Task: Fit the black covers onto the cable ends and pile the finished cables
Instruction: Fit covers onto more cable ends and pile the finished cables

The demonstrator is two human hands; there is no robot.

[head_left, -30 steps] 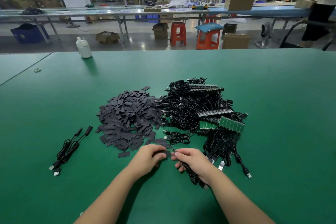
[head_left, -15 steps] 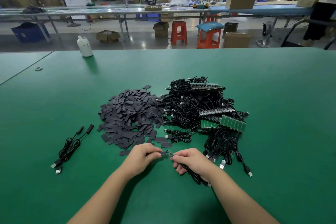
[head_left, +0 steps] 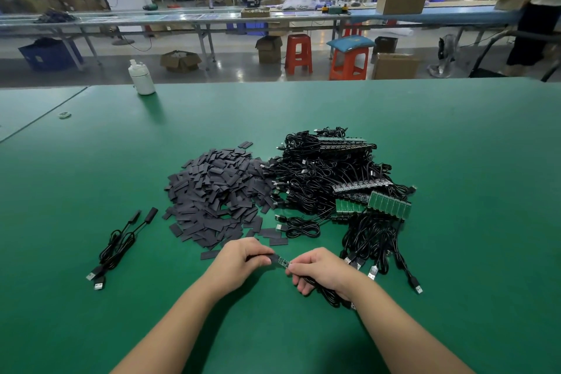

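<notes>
Just in front of the heap of black covers (head_left: pixel 218 191), the left hand (head_left: pixel 239 264) pinches one light, soft cover (head_left: pixel 270 259) while the right hand (head_left: pixel 321 270) grips the thin cable (head_left: pixel 326 296) behind its small, likely fragile circuit board (head_left: pixel 283 262).

We see the left hand (head_left: pixel 239 261) pinching a black cover (head_left: pixel 271 259) w/ a small circuit board end (head_left: pixel 283 263) half inside it; right hand (head_left: pixel 321 272) grips the cable (head_left: pixel 329 297) just behind that board. Loose covers pile (head_left: pixel 215 191) sits beyond the hands on the green surface (head_left: pixel 470 161), touching the unfinished cables heap (head_left: pixel 331 182) to its right. Two finished cables (head_left: pixel 118 247) lie well apart at left, white bottle (head_left: pixel 141 77) near far edge
</notes>
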